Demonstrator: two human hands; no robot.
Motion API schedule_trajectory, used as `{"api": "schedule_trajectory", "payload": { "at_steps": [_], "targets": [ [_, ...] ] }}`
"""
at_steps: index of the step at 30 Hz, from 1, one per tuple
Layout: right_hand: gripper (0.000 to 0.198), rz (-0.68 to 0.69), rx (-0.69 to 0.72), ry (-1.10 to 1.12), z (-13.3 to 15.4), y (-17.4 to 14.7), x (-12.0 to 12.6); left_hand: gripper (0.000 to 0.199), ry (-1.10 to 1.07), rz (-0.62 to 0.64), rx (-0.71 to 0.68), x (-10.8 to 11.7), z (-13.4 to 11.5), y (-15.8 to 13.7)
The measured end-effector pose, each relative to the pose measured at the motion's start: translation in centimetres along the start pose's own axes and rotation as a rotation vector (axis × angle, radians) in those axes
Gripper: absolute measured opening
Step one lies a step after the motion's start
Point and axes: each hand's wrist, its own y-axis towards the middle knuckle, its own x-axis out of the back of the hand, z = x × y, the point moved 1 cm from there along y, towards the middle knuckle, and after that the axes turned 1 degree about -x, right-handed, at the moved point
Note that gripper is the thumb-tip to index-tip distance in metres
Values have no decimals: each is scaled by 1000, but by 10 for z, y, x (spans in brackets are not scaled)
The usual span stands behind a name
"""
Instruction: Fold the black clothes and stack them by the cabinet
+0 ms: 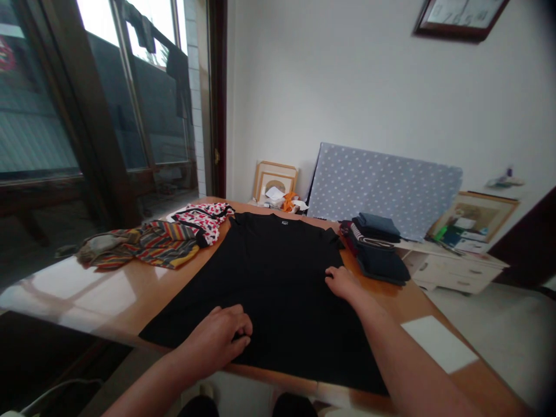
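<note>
A black short-sleeved T-shirt (286, 284) lies spread flat on the wooden table (125, 301), its collar at the far side and its hem along the near edge. Over its lower left part is my left hand (223, 336), fingers curled and thumb close beneath them, with no cloth seen gathered in it. My right hand (342, 282) rests at the shirt's right side below the sleeve. Its fingers are bent inward too, and the fabric around them stays flat. Whether either hand presses on the cloth is hard to tell.
A stack of folded clothes (377, 249) stands right of the shirt. On the left lie a striped garment (167, 243) and a red-and-white patterned garment (204, 217). A white sheet (439, 343) lies near the table's right edge. Behind are a dotted grey cloth (382, 185) and a white drawer cabinet (456, 269).
</note>
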Motion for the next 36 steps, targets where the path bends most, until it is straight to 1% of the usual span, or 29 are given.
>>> {"api": "schedule_trajectory", "payload": {
  "at_steps": [2,5,6,7,8,10,12,14,16,19,20,21,24,25,26,27,29,30,31,33,35,36],
  "targets": [
    [38,-18,52,18,12,10,1,13,5,11,-1,2,-1,1],
    [34,-5,265,107,42,19,-1,14,-7,25,-5,5,0,3],
    [33,21,331,137,52,23,-2,14,-17,30,-2,5,1,4],
    [32,56,368,154,60,27,-4,14,-27,36,2,5,1,4],
    [32,86,365,154,66,33,-6,15,-37,42,6,6,2,5],
    [32,101,274,115,72,47,-8,16,-55,61,10,7,4,6],
    [37,61,155,66,74,63,-9,17,-71,78,16,8,5,6],
    [40,25,109,48,79,76,-10,17,-87,88,26,9,6,6],
    [36,40,172,62,91,83,-14,18,-104,100,37,11,6,7],
    [32,120,404,123,116,89,-23,19,-136,140,47,14,7,8],
    [33,137,454,134,123,91,-24,19,-146,153,53,15,7,9],
    [35,140,462,130,129,94,-25,19,-153,166,58,16,8,10],
    [42,75,318,63,141,105,-22,19,-169,187,72,19,10,12],
    [42,55,295,53,146,108,-20,21,-177,191,73,19,11,13],
    [41,46,311,57,151,109,-19,22,-185,195,71,20,12,13],
    [39,55,366,72,158,110,-20,23,-194,199,65,21,13,14],
    [35,114,527,108,174,110,-23,25,-211,218,49,22,15,14],
    [34,144,588,118,181,109,-25,26,-217,231,42,23,17,14],
    [35,163,617,118,187,110,-28,27,-220,241,37,25,18,15],
    [39,146,585,96,196,112,-31,29,-224,259,33,27,20,15],
    [43,93,521,83,203,117,-33,29,-232,272,23,29,22,16],
    [42,76,514,88,207,119,-33,29,-239,277,17,30,22,16]
  ]
}}
